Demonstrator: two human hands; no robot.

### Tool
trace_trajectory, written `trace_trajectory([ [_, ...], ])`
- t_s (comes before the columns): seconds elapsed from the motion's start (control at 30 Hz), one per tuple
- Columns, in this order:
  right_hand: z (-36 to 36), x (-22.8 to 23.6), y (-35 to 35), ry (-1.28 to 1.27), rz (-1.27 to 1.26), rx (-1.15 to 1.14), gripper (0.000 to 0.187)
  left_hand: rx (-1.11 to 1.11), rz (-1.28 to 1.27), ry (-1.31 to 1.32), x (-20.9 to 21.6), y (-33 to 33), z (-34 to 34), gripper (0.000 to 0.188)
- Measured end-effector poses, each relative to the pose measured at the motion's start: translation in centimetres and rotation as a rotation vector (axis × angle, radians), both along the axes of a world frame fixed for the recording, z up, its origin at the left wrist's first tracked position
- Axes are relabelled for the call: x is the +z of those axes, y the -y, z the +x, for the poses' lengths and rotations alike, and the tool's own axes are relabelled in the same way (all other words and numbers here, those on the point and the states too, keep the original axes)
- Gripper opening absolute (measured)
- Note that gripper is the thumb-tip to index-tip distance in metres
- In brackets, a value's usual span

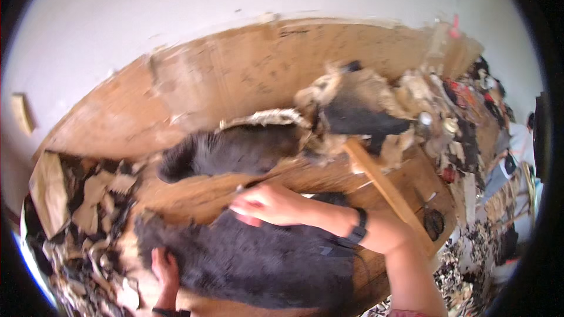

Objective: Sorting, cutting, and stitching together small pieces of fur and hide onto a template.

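In the head camera's view, a dark fur pelt (pixel 264 261) lies spread at 6 o'clock on a wooden worktop (pixel 200 194). The person's left hand (pixel 165 267) is at its 8 o'clock end, fingers against the fur; whether that grip pinches the edge or merely rests there, one cannot tell. The right hand (pixel 264 204), a dark band (pixel 356 228) at its wrist, is over the pelt's 12 o'clock edge, fingers curled and blurred; one cannot tell whether its grip holds anything.

A second dark pelt (pixel 241 149), pale along its far edge, lies just beyond, toward 9 o'clock of centre. A tan-and-black hide (pixel 367 114) sits at 2 o'clock. At 4 o'clock, a wooden bar (pixel 385 185) slants across the worktop, a dark looped object (pixel 433 224) just beside it. Scraps (pixel 97 199) heap at 8 o'clock.
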State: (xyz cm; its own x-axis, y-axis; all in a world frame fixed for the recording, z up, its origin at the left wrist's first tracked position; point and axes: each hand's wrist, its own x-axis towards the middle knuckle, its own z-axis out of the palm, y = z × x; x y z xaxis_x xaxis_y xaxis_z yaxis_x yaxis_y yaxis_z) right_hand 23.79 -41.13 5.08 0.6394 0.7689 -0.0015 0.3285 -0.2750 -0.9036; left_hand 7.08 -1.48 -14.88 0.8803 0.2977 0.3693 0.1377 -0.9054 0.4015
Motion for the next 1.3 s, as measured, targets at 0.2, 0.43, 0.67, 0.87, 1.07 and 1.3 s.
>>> trace_trajectory([
  [0.2,-8.9,-11.2,10.7,0.616,-0.337,-0.948,0.044,0.054,0.035,0.080,3.8,2.9,0.1,0.035],
  [0.43,-16.1,-16.1,11.2,0.232,0.018,-1.323,0.067,0.471,-0.250,-0.145,3.1,0.0,1.3,0.079],
  [0.67,-16.3,-10.7,9.5,-0.731,0.497,-1.334,0.047,0.162,-1.466,-0.288,6.8,-5.7,2.8,0.047],
  [0.87,-18.8,-9.9,12.6,-0.247,0.358,-1.304,0.029,-0.120,-1.456,-0.279,18.3,3.0,4.4,0.051],
  [1.07,-23.8,-2.3,22.5,0.044,0.236,-1.647,0.031,-0.648,-1.194,-0.479,26.8,20.2,11.4,0.056],
  [1.3,-23.5,7.1,34.7,0.336,0.309,-1.897,0.054,-0.903,-1.315,-0.116,30.4,36.7,24.8,0.059],
])
